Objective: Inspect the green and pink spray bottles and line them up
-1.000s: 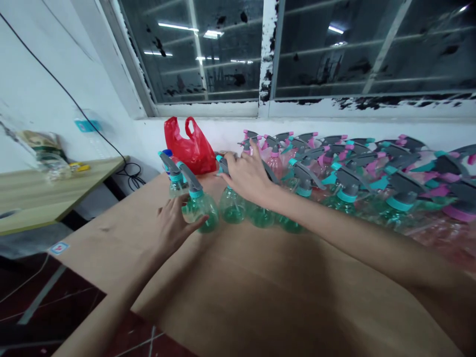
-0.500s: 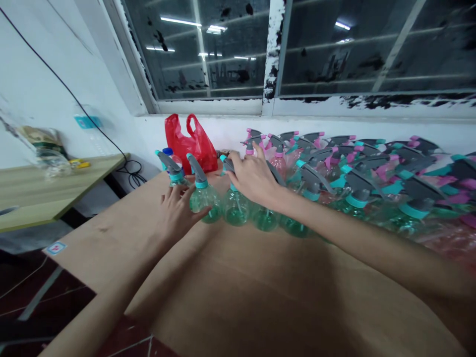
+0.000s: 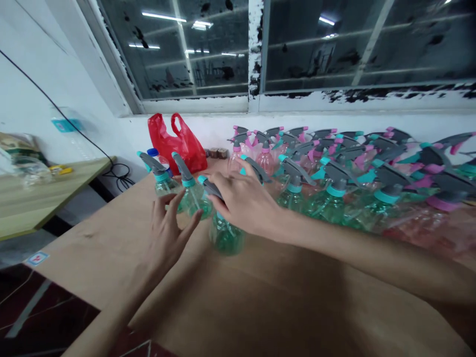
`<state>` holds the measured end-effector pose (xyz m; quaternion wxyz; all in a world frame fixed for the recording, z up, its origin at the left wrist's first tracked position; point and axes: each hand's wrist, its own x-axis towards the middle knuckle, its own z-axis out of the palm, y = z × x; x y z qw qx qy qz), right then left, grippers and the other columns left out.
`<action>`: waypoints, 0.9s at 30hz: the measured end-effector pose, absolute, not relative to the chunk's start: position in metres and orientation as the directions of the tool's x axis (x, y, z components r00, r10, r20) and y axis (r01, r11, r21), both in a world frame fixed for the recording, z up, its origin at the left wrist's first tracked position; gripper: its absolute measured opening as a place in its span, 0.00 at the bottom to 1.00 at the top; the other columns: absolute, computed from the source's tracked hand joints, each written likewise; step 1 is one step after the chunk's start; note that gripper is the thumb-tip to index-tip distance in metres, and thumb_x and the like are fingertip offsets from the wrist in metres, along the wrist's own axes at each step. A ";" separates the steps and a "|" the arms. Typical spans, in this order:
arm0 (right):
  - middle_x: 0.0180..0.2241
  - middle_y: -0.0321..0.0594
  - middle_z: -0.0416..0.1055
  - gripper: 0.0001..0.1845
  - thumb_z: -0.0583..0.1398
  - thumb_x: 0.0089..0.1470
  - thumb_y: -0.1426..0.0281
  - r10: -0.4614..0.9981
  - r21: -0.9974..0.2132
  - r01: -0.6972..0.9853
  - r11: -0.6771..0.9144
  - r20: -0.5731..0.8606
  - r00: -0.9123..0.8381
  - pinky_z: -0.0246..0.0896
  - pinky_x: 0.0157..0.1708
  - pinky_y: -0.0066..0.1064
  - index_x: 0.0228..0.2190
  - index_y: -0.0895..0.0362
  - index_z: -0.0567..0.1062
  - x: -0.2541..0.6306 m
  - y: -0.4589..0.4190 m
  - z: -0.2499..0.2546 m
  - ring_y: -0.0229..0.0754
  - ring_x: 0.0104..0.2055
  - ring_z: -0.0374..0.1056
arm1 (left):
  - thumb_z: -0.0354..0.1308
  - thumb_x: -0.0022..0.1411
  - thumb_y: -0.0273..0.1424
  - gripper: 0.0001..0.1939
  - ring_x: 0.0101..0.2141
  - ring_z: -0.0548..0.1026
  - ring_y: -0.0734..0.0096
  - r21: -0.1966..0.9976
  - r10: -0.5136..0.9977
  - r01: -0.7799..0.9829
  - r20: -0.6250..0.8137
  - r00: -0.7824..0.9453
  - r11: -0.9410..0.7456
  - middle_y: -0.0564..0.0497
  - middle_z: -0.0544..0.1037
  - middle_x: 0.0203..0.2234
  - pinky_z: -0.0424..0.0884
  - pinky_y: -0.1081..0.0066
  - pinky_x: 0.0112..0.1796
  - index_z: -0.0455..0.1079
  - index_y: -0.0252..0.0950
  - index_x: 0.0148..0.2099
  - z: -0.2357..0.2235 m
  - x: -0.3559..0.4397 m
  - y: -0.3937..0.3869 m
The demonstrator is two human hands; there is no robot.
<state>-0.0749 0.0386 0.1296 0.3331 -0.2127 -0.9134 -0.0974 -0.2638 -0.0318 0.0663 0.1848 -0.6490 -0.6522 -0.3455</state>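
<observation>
My right hand [image 3: 247, 201] is closed round the grey head of a green spray bottle [image 3: 226, 238], which stands forward of the row. My left hand [image 3: 171, 225] is open, its fingers apart, just in front of two more green spray bottles. One of these, a bottle with a turquoise collar [image 3: 195, 201], is close to my fingertips; whether they touch it I cannot tell. Farther left stands the other green bottle [image 3: 165, 186]. Part of the head of the bottle I hold is hidden by my right fingers.
Many spray bottles, green ones [image 3: 329, 208] and pink ones [image 3: 266, 161], crowd the right side of the table [image 3: 260, 307] along the wall. A red plastic bag [image 3: 182, 146] and a blue-capped bottle [image 3: 153, 152] stand at the back left. Another table [image 3: 74, 183] is at the far left.
My right hand has brought a green spray bottle out of the row, towards me. My left hand has come slightly nearer, away from the left bottles. The view has shifted right.
</observation>
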 end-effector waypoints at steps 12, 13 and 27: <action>0.26 0.41 0.74 0.12 0.54 0.56 0.74 0.362 0.006 0.503 0.864 0.687 -0.630 0.43 0.60 0.45 0.41 0.64 0.72 0.060 -0.006 0.121 0.46 0.35 0.69 | 0.59 0.59 0.46 0.44 0.58 0.61 0.50 0.610 0.904 0.677 0.367 0.220 -0.412 0.43 0.56 0.62 0.62 0.50 0.54 0.36 0.46 0.67 0.034 -0.127 -0.069; 0.26 0.41 0.74 0.11 0.54 0.56 0.74 0.374 -0.002 0.516 0.857 0.691 -0.618 0.45 0.59 0.45 0.40 0.63 0.73 0.072 -0.008 0.119 0.45 0.34 0.69 | 0.60 0.58 0.46 0.45 0.58 0.61 0.49 0.598 0.905 0.687 0.354 0.235 -0.412 0.43 0.57 0.62 0.61 0.49 0.54 0.36 0.46 0.67 0.032 -0.113 -0.067; 0.52 0.44 0.65 0.35 0.67 0.45 0.60 0.724 -0.798 0.092 0.595 0.483 -0.493 0.66 0.46 0.39 0.53 0.50 0.62 0.215 0.012 0.076 0.47 0.52 0.66 | 0.64 0.56 0.45 0.44 0.57 0.62 0.47 0.669 0.842 0.545 0.241 0.484 -0.505 0.43 0.62 0.58 0.63 0.47 0.52 0.42 0.47 0.66 0.016 0.014 -0.015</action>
